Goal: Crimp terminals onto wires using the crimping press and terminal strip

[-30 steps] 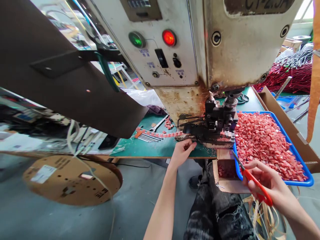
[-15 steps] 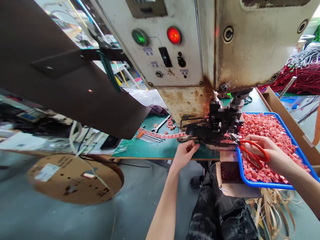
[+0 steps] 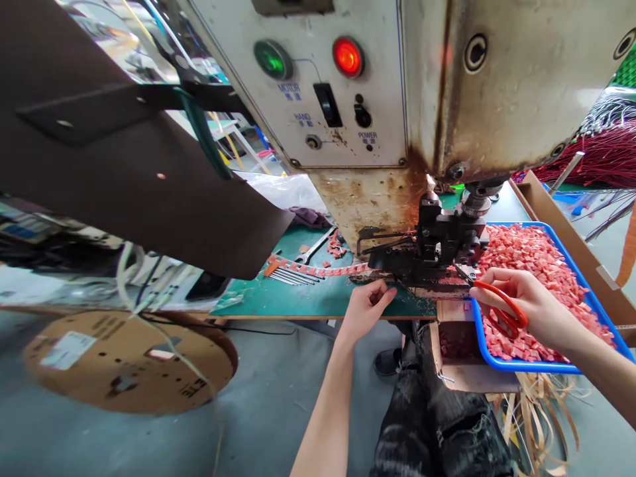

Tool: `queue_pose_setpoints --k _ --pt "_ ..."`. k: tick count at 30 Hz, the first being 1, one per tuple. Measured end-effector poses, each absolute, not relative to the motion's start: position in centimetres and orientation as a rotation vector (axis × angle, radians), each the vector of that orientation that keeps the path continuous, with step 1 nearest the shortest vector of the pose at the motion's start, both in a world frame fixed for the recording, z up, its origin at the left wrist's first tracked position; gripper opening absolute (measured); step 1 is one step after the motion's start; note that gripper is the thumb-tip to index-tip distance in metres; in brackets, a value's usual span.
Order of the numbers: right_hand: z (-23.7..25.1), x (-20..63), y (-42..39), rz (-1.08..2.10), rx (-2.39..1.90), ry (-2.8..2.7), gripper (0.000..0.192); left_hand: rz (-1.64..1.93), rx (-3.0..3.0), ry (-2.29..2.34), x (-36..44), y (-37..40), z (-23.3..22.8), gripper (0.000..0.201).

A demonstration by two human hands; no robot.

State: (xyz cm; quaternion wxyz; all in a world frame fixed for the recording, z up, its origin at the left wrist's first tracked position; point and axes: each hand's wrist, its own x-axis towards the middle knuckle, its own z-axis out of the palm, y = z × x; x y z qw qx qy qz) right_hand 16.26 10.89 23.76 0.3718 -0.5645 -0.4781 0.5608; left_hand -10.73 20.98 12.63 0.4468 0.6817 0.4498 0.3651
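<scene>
The left hand [image 3: 365, 308] reaches up to the front edge of the green table [image 3: 298, 298], its grip pinched on the strip of small red-orange terminals [image 3: 322, 269] just where that strip enters the dark metal die block [image 3: 432, 255] under the big, rust-stained cream machine [image 3: 447, 99]. The strip runs leftward across the table from the fingers, past a set of thin metal hex keys [image 3: 293, 275]. The right hand [image 3: 527, 305] has its grip clenched through the handles of the orange-handled scissors [image 3: 499, 308], with the blades pointing left, touching or nearly touching the right side of the die block. This hand hovers over the near left corner of the blue plastic tray [image 3: 527, 366], which is heaped with loose red-orange pieces [image 3: 536, 258]. An open cardboard box [image 3: 460, 358] sits just below the die block, beside the tray. On the machine's panel a green lamp [image 3: 271, 59] and a red lamp [image 3: 348, 57] are lit
</scene>
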Motion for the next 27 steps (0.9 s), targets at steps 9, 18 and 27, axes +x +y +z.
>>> queue_pose_setpoints --k 9,18,27 --pt "23.5 16.0 9.8 1.445 -1.391 -1.167 0.056 0.894 1.698 1.125 -10.8 21.0 12.7 0.046" --pt "22.2 17.0 9.2 1.468 -1.39 -1.114 0.058 0.898 1.672 1.14 -10.8 21.0 12.6 0.046" --pt "23.3 16.7 10.8 1.514 -1.384 -1.152 0.063 0.884 1.687 1.156 -10.7 21.2 12.5 0.045"
